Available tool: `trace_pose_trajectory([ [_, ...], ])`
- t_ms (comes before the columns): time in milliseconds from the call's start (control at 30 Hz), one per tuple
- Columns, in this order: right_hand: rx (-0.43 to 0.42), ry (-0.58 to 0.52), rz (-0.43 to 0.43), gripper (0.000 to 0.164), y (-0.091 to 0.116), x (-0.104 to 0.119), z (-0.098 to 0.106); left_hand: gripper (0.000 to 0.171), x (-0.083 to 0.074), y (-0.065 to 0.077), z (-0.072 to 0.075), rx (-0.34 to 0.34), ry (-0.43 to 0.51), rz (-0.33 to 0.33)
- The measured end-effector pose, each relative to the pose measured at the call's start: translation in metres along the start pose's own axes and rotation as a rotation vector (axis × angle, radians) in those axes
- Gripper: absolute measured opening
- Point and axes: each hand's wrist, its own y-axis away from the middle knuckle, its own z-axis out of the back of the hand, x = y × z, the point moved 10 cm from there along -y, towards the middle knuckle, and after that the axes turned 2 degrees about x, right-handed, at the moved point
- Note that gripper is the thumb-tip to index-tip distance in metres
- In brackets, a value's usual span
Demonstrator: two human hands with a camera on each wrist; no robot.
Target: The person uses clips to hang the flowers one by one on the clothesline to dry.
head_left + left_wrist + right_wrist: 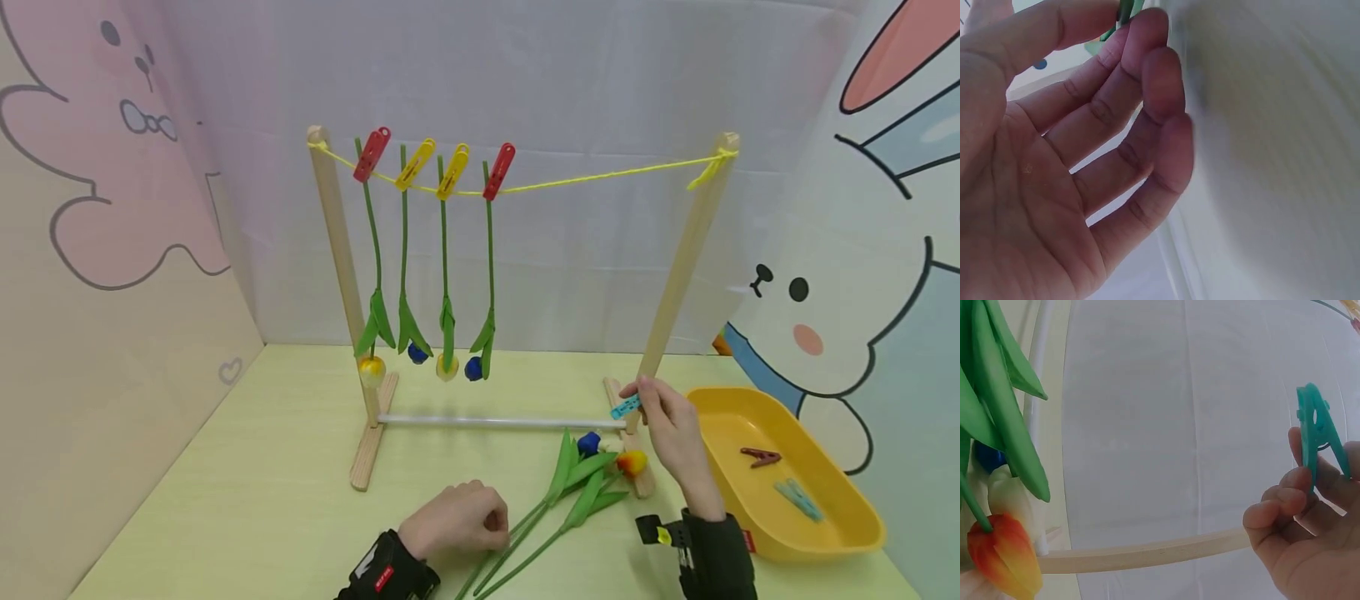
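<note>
Clothespin in right grip, pinched by 2 handles; left grip loosely curled, pinching green stem.

Turquoise clothespin: pinched by legs, tilted, clear of tabletop. Three tulips, blue, white, red-yellow: bunched on tabletop, leaves overlapping.

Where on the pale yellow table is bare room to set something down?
Bare: left of the pale wooden frame's left foot, and between its thin white rod and the left hand. Crowded: around the right foot, with loose green-stemmed tulips and the yellow plastic tray.
</note>
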Motion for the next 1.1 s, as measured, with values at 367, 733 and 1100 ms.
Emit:
trace_pose_trajectory([
  [367, 0.043, -0.052, -0.029, 0.023, -0.001, -0.004, -0.001, 0.013, 0.003, 0.000, 0.005, 0.023, 0.099, -0.025],
  [733, 0.006, -0.203, -0.109, 0.023, 0.001, -0.011, 0.003, 0.014, 0.008, 0.001, 0.003, 0.064, 0.256, -0.044],
  [1100, -0.041, -0.276, -0.097, 0.040, 0.000, -0.012, 0.010, 0.014, 0.009, 0.001, 0.005, 0.084, 0.322, -0.035],
])
